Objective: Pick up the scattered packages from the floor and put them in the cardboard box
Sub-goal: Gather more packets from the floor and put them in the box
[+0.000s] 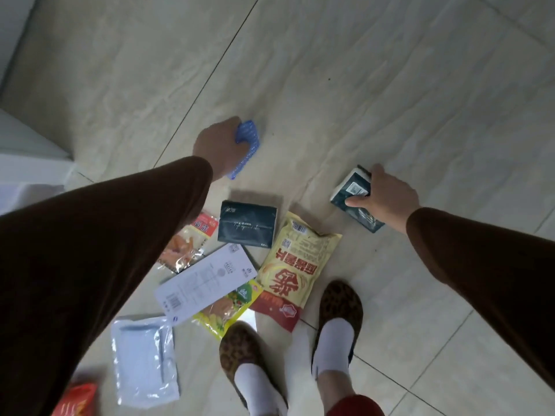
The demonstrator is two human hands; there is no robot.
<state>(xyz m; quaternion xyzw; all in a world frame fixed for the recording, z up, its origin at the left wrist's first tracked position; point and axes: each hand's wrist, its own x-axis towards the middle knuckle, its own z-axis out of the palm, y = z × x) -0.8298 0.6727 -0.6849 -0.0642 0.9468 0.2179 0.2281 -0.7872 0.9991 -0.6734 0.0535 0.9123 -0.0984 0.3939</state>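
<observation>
The left hand (214, 142) has its fingers closed around a blue pack (247, 147). The right hand (387, 195) grips a dark pack (354, 199). More packages (295, 262) lie on the floor (390, 85) near 2 feet.

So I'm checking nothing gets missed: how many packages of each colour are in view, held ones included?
Dark teal: 2, one on the floor, one in the right hand
Blue: 1, in the left hand
Yellow: 2
Red or orange: 3
White or clear: 2
Total: 10
</observation>
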